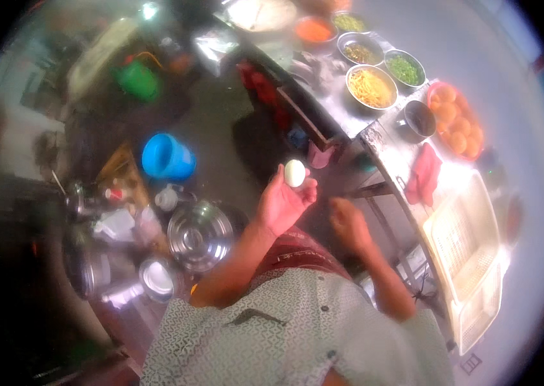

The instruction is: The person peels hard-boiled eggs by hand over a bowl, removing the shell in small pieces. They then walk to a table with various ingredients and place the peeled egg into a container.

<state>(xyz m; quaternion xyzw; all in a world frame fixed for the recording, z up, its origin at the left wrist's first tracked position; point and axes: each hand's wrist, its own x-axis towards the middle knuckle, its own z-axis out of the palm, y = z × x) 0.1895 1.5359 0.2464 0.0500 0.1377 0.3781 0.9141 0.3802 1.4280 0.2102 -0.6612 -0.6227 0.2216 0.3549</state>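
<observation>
In the fingers of my left hand is a smooth white egg that looks boiled and peeled. The hand is raised in front of my body, palm up, with the egg upright at the fingertips. To the right and a little lower is my right hand, blurred, its fingers curled. Whether anything is inside that hand is hidden. It is apart from the egg and close to the edge of a table.
Along the right are bowls of yellow shreds and chopped greens, a metal mug, a basket of round orange items, a red cloth and white plastic baskets. Leftward are a blue bucket and a steel lid.
</observation>
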